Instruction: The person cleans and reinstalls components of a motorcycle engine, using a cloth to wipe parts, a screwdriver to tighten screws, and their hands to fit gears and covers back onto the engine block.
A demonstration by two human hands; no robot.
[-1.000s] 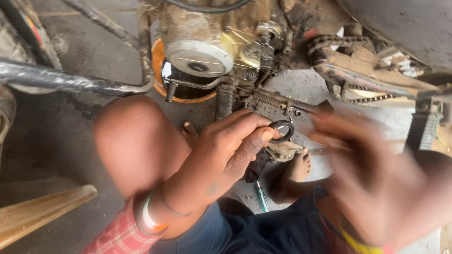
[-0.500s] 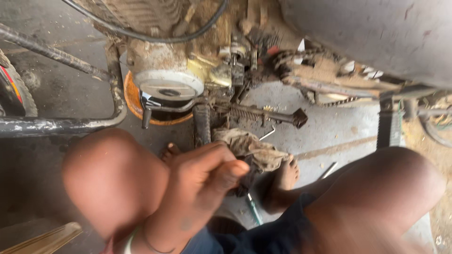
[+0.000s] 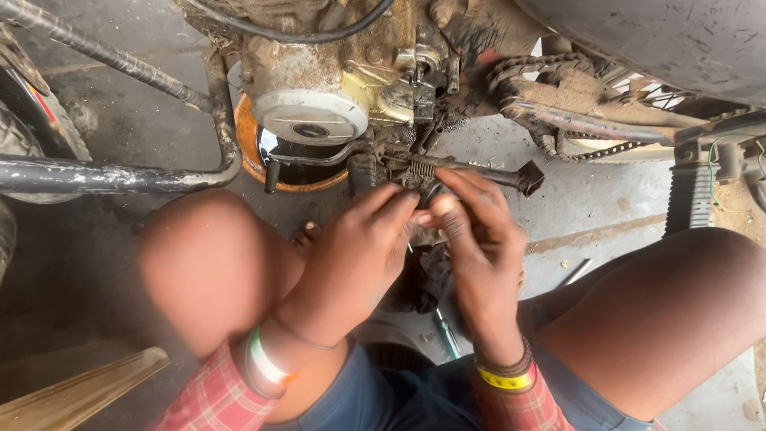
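I squat before a dirty motorcycle engine (image 3: pixel 319 88). My left hand (image 3: pixel 355 247) and my right hand (image 3: pixel 479 247) meet just below the engine, fingertips pinched together on a small dark part (image 3: pixel 431 195) beside a coiled spring (image 3: pixel 421 169) and a metal lever rod (image 3: pixel 495 174). The part is mostly hidden by my fingers. A dark rag (image 3: pixel 427 275) lies on the ground under my hands.
An orange-rimmed pan (image 3: pixel 247 152) sits under the engine. A drive chain (image 3: pixel 550 88) runs right toward a footpeg (image 3: pixel 690 195). Frame tubes (image 3: pixel 120 175) cross at left. A screwdriver (image 3: pixel 447 335) lies between my knees, and a wooden plank (image 3: pixel 80 391) is at lower left.
The right hand came back into view and joined the left at the engine's underside. The left hand rose from the rag to the spring area.
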